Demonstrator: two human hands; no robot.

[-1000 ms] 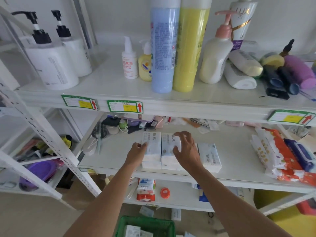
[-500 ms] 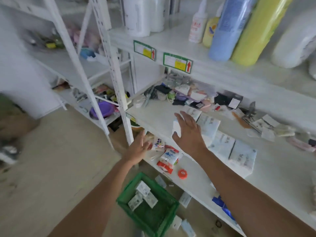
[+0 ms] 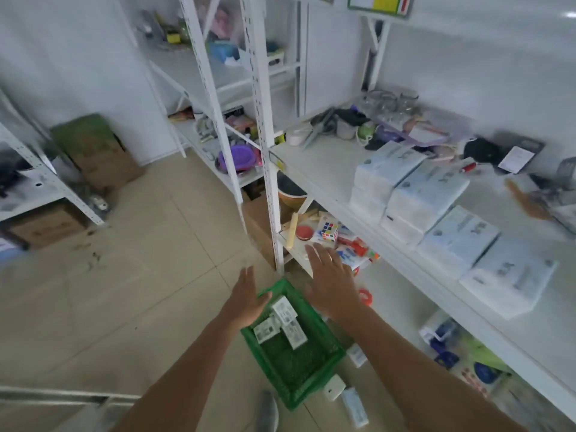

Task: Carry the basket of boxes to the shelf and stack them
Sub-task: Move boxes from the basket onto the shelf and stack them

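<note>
Step in hand: reaching for more stock. Green basket [image 3: 293, 360] on floor below shelf [image 3: 321, 169], few small boxes [image 3: 282, 322] inside; white packs [image 3: 427, 194] stacked on shelf. L hand [image 3: 246, 302] and R hand [image 3: 330, 282] empty, fingers straight, apart, over basket's far end. Next, probably: lower and grip a box.

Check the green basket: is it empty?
Not empty: the green basket on the floor holds a few small white boxes at its far end.

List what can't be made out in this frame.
Head view: print on the small boxes in the basket, too small and blurred.
Head view: whether the left hand touches the basket's rim; the hand covers it.
Head view: shelf label, cut off by the top edge.
</note>
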